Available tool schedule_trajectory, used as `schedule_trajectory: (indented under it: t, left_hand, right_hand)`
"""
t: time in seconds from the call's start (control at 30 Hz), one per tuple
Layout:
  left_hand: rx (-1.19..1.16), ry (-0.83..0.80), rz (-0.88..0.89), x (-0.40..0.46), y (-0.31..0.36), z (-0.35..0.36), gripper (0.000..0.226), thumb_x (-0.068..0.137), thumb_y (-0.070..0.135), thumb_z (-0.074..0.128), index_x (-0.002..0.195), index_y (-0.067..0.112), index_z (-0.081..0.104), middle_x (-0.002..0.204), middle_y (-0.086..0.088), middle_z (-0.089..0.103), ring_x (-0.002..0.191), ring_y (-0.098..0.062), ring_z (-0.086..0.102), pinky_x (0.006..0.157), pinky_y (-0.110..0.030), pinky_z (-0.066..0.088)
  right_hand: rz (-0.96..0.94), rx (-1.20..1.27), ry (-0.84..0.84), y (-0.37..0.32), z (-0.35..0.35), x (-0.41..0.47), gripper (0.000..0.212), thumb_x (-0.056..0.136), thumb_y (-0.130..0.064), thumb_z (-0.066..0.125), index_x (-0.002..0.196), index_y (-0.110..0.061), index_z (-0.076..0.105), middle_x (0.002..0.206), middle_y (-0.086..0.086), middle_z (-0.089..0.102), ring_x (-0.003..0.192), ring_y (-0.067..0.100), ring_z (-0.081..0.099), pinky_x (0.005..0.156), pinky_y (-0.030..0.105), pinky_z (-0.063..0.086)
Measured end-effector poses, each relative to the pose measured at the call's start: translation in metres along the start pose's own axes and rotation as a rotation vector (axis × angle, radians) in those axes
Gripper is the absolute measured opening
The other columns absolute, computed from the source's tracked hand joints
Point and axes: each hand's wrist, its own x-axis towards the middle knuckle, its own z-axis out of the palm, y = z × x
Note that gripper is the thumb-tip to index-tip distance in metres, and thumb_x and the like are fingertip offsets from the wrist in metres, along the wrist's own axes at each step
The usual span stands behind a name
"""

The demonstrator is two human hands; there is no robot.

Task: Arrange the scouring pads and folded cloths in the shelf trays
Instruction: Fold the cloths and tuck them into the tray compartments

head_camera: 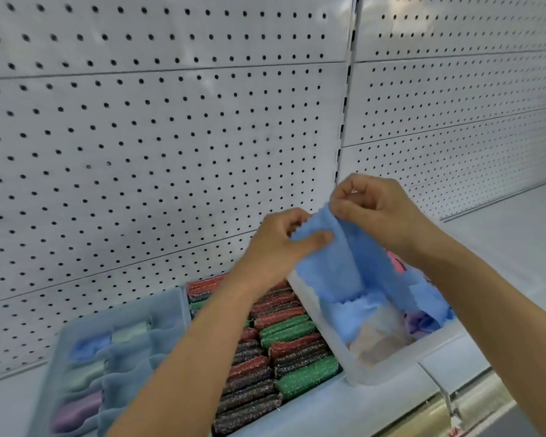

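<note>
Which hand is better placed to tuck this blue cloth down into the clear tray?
Right, probably. The right hand pinches the blue cloth directly above the clear tray; the left hand holds its edge over the scouring pads.

A white perforated metal back panel (158, 146) fills the wall. A slotted white upright (346, 99) divides it. Below runs a pale shelf (501, 247), evenly lit.

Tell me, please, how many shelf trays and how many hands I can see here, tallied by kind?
Shelf trays: 3 (left tray, middle tray of scouring pads, right tray)
Hands: 2 (left hand, right hand), both pinching the blue cloth
Total: 5
</note>
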Motion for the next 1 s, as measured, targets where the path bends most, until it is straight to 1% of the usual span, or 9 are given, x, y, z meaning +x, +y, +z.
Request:
schedule_trajectory:
  t: [0.1, 0.2, 0.3, 0.4, 0.5, 0.57, 0.67, 0.8, 1.0]
  left_hand:
    - [-0.018, 0.073, 0.036, -0.008, 0.029, -0.034, 0.03, 0.083, 0.023, 0.074, 0.064, 0.014, 0.053, 0.062, 0.001, 0.04, 0.06, -0.013, 0.033, 0.055, -0.024, 0.027]
    - [0.072, 0.139, 0.107, -0.021, 0.054, -0.068, 0.024, 0.087, 0.019, 0.07, 0.067, 0.021, 0.058, 0.062, 0.005, 0.045, 0.06, -0.011, 0.037, 0.056, -0.02, 0.031]
    - [0.08, 0.213, 0.124, -0.038, 0.07, -0.101, 0.022, 0.087, 0.02, 0.071, 0.066, 0.024, 0.063, 0.064, 0.006, 0.055, 0.063, -0.012, 0.05, 0.059, -0.021, 0.042]
    - [0.083, 0.29, 0.125, -0.055, 0.074, -0.135, 0.02, 0.088, 0.023, 0.07, 0.075, 0.008, 0.065, 0.071, 0.0, 0.059, 0.068, -0.012, 0.054, 0.064, -0.025, 0.044]
    - [0.07, 0.385, 0.119, -0.073, 0.072, -0.166, 0.042, 0.087, 0.032, 0.068, 0.092, -0.009, 0.059, 0.084, -0.009, 0.057, 0.079, -0.018, 0.053, 0.075, -0.037, 0.042]
    - [0.041, 0.451, 0.091, -0.084, 0.068, -0.181, 0.053, 0.086, 0.036, 0.067, 0.086, -0.015, 0.052, 0.085, -0.008, 0.052, 0.079, -0.019, 0.05, 0.075, -0.037, 0.041]
    - [0.008, 0.576, 0.045, -0.099, 0.056, -0.196, 0.044, 0.09, 0.027, 0.067, 0.076, -0.011, 0.049, 0.078, -0.007, 0.051, 0.072, -0.015, 0.052, 0.068, -0.027, 0.045]
    - [-0.016, 0.713, -0.048, -0.109, 0.036, -0.204, 0.022, 0.081, 0.02, 0.076, 0.068, 0.012, 0.061, 0.068, 0.004, 0.06, 0.065, -0.012, 0.054, 0.06, -0.026, 0.044]
    - [-0.069, 0.768, -0.134, -0.114, 0.007, -0.194, 0.042, 0.08, 0.018, 0.077, 0.084, -0.016, 0.055, 0.077, -0.013, 0.054, 0.07, -0.023, 0.045, 0.063, -0.035, 0.042]
  right_hand:
    - [-0.069, 0.034, 0.005, -0.019, 0.011, 0.004, 0.012, 0.086, 0.002, 0.064, 0.083, -0.01, 0.061, 0.072, 0.014, 0.066, 0.059, 0.011, 0.051, 0.052, 0.015, 0.039]
    - [-0.084, -0.005, -0.047, -0.027, 0.025, 0.007, 0.028, 0.079, 0.013, 0.06, 0.085, -0.014, 0.065, 0.077, 0.003, 0.071, 0.063, 0.004, 0.058, 0.061, 0.015, 0.049]
    - [-0.072, -0.094, -0.053, -0.029, 0.035, 0.009, 0.023, 0.078, 0.01, 0.057, 0.066, -0.01, 0.058, 0.054, -0.011, 0.052, 0.05, 0.001, 0.043, 0.053, 0.016, 0.038]
    - [-0.046, -0.068, -0.041, -0.03, 0.04, 0.011, 0.012, 0.082, 0.0, 0.062, 0.071, -0.003, 0.061, 0.058, 0.0, 0.052, 0.055, 0.009, 0.041, 0.054, 0.025, 0.033]
    - [-0.028, 0.03, -0.036, -0.034, 0.045, 0.012, 0.009, 0.085, -0.01, 0.068, 0.076, -0.01, 0.07, 0.063, 0.005, 0.06, 0.055, 0.013, 0.045, 0.052, 0.022, 0.035]
    - [-0.019, 0.101, -0.029, -0.037, 0.049, 0.015, 0.008, 0.085, -0.012, 0.069, 0.079, -0.008, 0.071, 0.068, 0.009, 0.063, 0.057, 0.014, 0.05, 0.053, 0.022, 0.039]
    - [0.027, 0.251, -0.016, -0.038, 0.057, 0.02, 0.007, 0.082, -0.01, 0.071, 0.083, -0.003, 0.07, 0.073, 0.006, 0.07, 0.063, 0.014, 0.063, 0.06, 0.022, 0.051]
    - [0.125, 0.393, 0.022, -0.034, 0.07, 0.025, 0.031, 0.073, -0.022, 0.074, 0.085, 0.005, 0.064, 0.074, 0.009, 0.066, 0.065, 0.019, 0.062, 0.057, 0.028, 0.052]
    - [0.213, 0.4, 0.143, -0.031, 0.102, 0.022, 0.019, 0.078, -0.014, 0.075, 0.074, 0.001, 0.064, 0.064, 0.009, 0.061, 0.054, 0.021, 0.052, 0.042, 0.025, 0.042]
